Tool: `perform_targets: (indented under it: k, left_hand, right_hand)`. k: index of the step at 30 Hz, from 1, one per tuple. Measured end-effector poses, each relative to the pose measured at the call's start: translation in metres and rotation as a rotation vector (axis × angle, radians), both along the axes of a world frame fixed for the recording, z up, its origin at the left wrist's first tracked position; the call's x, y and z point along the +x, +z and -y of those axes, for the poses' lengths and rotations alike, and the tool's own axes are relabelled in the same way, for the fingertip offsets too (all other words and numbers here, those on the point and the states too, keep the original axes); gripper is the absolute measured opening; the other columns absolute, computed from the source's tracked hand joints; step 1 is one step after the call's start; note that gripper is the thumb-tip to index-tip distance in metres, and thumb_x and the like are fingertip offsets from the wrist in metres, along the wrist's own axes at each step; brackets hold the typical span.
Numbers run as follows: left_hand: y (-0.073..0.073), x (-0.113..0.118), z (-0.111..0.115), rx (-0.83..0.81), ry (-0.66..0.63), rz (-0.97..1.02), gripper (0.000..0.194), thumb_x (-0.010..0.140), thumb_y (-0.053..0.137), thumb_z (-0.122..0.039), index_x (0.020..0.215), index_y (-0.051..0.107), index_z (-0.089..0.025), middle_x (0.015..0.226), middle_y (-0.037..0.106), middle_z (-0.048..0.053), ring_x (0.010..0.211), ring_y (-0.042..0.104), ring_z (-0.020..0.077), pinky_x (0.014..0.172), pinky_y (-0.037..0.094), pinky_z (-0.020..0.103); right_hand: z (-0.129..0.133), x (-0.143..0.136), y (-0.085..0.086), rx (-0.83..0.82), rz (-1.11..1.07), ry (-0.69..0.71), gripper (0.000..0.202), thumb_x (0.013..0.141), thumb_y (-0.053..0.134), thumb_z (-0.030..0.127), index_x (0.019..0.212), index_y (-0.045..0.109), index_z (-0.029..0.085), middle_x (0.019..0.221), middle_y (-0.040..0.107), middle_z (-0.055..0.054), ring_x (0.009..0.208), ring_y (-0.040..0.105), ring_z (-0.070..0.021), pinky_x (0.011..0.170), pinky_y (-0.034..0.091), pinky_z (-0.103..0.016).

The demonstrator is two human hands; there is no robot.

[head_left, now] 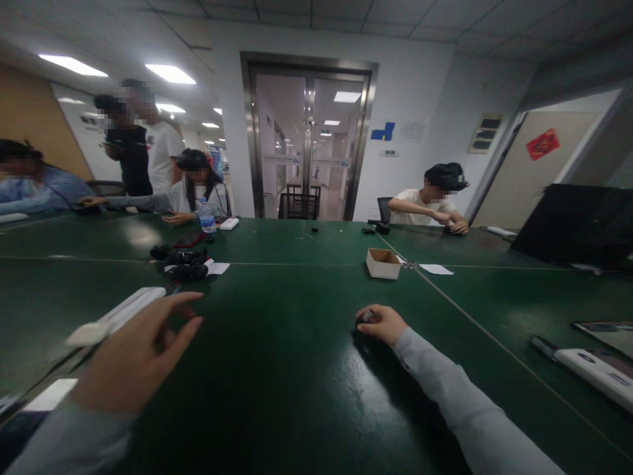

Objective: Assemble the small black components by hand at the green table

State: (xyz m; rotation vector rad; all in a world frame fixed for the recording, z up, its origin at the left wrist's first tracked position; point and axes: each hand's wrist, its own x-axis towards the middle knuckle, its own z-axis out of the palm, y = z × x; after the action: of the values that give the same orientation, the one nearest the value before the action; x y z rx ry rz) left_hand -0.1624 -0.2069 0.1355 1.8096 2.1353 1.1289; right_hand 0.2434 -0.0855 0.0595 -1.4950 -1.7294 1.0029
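Observation:
My left hand point(131, 349) hovers over the left part of the green table point(277, 356). Its thumb and index finger are apart, and nothing is held between them. A white power strip point(133, 310) lies just behind and beside it. On the right, my right hand point(388, 324) is low at the tabletop, its fingers closed around a small dark object with a silvery part point(366, 317). Most of that object is covered by the fingers, so its kind cannot be made out. Beyond this hand stands an open white cardboard box point(383, 264) with a brown inside.
Black gear point(185, 264) lies with papers at the left, near a water bottle point(208, 221). Another white power strip point(596, 373) is at the right edge, and a white paper point(436, 269) lies beyond the box. Other people sit across the table; two stand behind.

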Motion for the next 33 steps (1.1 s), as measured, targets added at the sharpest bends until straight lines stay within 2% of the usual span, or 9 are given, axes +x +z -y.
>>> perform_targets:
  k: [5,11,14,16,19,24,26,29,33]
  left_hand:
    - [-0.030,0.071,-0.073,-0.114,-0.427,-0.053,0.035,0.057,0.069,-0.036,0.089,0.065,-0.022,0.095,0.062,0.009,0.089,0.055,0.0295,0.082,0.039,0.042]
    - [-0.099,0.178,-0.079,-0.143,-0.938,-0.257,0.059,0.076,0.047,-0.045,0.129,0.035,-0.023,0.135,0.033,0.008,0.126,0.023,0.0273,0.103,0.014,0.049]
    - [-0.115,0.191,-0.111,-0.117,-1.009,-0.255,0.057,0.078,0.042,-0.049,0.129,0.034,-0.026,0.138,0.029,0.007,0.128,0.021,0.0254,0.104,0.011,0.049]
    - [-0.116,0.173,-0.145,-0.097,-0.937,-0.099,0.054,0.072,0.051,-0.051,0.121,0.045,-0.028,0.135,0.034,0.007,0.126,0.024,0.0255,0.104,0.014,0.046]
    - [-0.113,0.120,-0.191,-0.055,-0.362,0.403,0.049,0.065,0.059,-0.048,0.107,0.056,-0.023,0.130,0.041,0.012,0.127,0.023,0.0277,0.102,0.022,0.041]
    - [-0.120,0.053,-0.221,-0.159,0.018,0.338,0.061,0.072,0.051,-0.042,0.122,0.040,-0.008,0.138,0.018,0.022,0.130,0.001,0.0311,0.101,0.010,0.054]
    - [-0.124,0.058,-0.224,-0.204,0.064,0.212,0.064,0.070,0.054,-0.043,0.121,0.043,-0.006,0.138,0.020,0.023,0.130,0.002,0.0320,0.102,0.000,0.053]
    - [-0.125,0.096,-0.224,-0.136,-0.075,0.324,0.047,0.077,0.046,-0.045,0.111,0.053,-0.014,0.135,0.030,0.018,0.130,0.005,0.0310,0.102,-0.004,0.052]
    - [-0.122,0.161,-0.219,-0.074,-0.312,0.602,0.032,0.083,0.045,-0.037,0.109,0.052,-0.020,0.124,0.043,0.011,0.117,0.036,0.0256,0.097,0.030,0.047]
  right_hand:
    - [-0.060,-0.050,-0.004,0.175,0.084,-0.092,0.019,0.056,0.072,0.016,0.074,0.066,0.016,0.063,0.060,0.000,0.053,0.054,-0.0117,0.050,0.042,-0.020]
    - [-0.085,-0.061,-0.030,0.297,0.233,-0.377,0.015,0.062,0.069,0.026,0.073,0.064,0.017,0.069,0.061,-0.001,0.066,0.057,-0.0158,0.061,0.043,-0.023]
    - [-0.085,-0.056,-0.037,0.323,0.335,-0.390,0.013,0.062,0.068,0.025,0.071,0.063,0.017,0.070,0.061,-0.002,0.069,0.057,-0.0167,0.063,0.043,-0.024]
    - [-0.084,-0.052,-0.038,0.326,0.356,-0.394,0.014,0.063,0.067,0.026,0.072,0.063,0.017,0.072,0.060,-0.003,0.070,0.057,-0.0172,0.065,0.043,-0.024]
    - [-0.081,-0.051,-0.037,0.293,0.351,-0.395,0.019,0.064,0.068,0.028,0.077,0.064,0.016,0.077,0.060,-0.005,0.072,0.057,-0.0177,0.066,0.043,-0.024]
    - [-0.076,-0.061,-0.033,0.279,0.402,-0.366,0.017,0.065,0.068,0.028,0.077,0.064,0.016,0.080,0.057,-0.006,0.074,0.056,-0.0185,0.065,0.043,-0.025]
    - [-0.074,-0.065,-0.032,0.277,0.421,-0.371,0.017,0.066,0.067,0.030,0.078,0.064,0.017,0.082,0.056,-0.005,0.075,0.056,-0.0191,0.064,0.042,-0.025]
    - [-0.072,-0.068,-0.032,0.288,0.432,-0.369,0.020,0.066,0.068,0.030,0.080,0.063,0.018,0.083,0.055,-0.005,0.077,0.054,-0.0193,0.065,0.041,-0.025]
    - [-0.074,-0.063,-0.036,0.319,0.390,-0.358,0.019,0.064,0.068,0.027,0.080,0.062,0.018,0.078,0.054,-0.002,0.073,0.053,-0.0163,0.065,0.041,-0.023]
